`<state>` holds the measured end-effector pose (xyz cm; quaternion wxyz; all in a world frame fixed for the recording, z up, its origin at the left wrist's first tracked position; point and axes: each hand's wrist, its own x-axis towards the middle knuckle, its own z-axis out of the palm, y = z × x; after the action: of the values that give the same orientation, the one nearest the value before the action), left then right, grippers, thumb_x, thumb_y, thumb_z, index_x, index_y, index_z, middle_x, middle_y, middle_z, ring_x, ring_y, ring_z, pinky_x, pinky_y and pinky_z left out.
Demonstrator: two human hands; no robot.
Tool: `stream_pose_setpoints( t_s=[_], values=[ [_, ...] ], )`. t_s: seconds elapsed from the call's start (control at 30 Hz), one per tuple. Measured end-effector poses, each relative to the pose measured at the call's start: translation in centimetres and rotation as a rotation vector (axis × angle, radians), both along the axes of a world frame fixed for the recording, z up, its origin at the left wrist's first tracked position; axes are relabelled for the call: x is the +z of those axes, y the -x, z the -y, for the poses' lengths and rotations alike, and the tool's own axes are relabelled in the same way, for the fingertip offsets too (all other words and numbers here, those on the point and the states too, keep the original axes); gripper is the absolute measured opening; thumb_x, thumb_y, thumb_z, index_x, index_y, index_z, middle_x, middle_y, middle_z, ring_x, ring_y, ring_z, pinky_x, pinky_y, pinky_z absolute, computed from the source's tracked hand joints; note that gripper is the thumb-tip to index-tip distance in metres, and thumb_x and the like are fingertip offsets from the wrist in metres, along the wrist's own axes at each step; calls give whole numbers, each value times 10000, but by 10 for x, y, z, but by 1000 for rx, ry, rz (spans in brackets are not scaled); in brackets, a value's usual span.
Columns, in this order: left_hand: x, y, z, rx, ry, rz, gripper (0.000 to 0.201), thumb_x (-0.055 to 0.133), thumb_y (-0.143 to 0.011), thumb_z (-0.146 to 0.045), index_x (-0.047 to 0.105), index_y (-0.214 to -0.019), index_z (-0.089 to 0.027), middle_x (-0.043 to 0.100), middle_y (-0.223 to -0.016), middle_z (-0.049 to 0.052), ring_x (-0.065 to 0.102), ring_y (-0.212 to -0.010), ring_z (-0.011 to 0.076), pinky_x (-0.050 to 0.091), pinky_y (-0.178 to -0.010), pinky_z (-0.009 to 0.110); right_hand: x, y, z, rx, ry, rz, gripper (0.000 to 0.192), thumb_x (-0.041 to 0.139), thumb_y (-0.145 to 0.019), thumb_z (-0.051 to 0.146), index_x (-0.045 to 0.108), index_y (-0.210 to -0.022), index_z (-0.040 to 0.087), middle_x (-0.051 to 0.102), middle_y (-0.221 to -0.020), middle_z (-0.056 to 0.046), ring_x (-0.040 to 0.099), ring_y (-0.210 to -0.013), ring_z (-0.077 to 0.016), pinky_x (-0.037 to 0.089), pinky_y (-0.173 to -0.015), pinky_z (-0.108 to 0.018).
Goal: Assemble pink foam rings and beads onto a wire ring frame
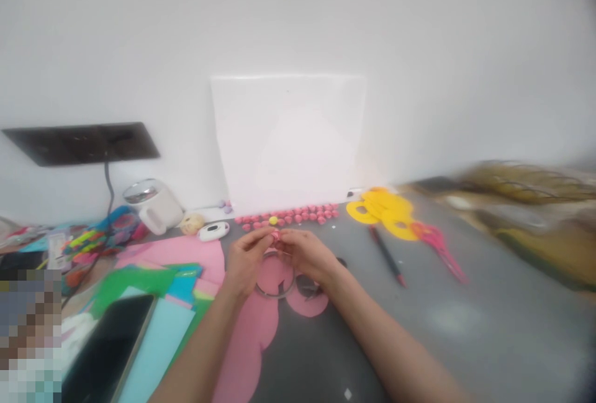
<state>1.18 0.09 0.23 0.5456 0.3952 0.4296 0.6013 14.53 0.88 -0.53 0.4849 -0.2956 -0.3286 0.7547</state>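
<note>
My left hand [249, 259] and my right hand [307, 257] meet in the middle of the grey table [316, 353]. Between their fingertips they pinch a small pink paper piece [276, 236], partly hidden by the fingers. Just below the hands is a thin round metal ring [275, 297], which looks like a bangle. Under it lies a pink scallop-edged paper [251, 335]; a smaller pink cutout [310, 308] is beside my right wrist. Rows of small pink rolled pieces [305, 214], with one yellow piece [273, 220] among them, sit just beyond my fingers.
Yellow paper cutouts [384, 207], pink scissors [442, 251] and a dark pencil [388, 257] lie to the right. At left are a phone [112, 350], coloured sheets [135, 282], a white mug [156, 207] and a white oval device [214, 231]. A white board [288, 142] leans on the wall.
</note>
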Motion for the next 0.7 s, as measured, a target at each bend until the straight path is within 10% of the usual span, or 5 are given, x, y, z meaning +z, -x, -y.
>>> stream_pose_setpoints(
  t_s=[0.7],
  values=[
    [-6,8,-4,-40,-81,-105,194,746,-610,-246,738,-780,-153,710,-903,97,621,-883,228,483,-836,364,2,-2,1,-41,-169,87,189,747,-618,292,701,-724,143,676,-751,-44,611,-742,-138,462,-796,-302]
  ],
)
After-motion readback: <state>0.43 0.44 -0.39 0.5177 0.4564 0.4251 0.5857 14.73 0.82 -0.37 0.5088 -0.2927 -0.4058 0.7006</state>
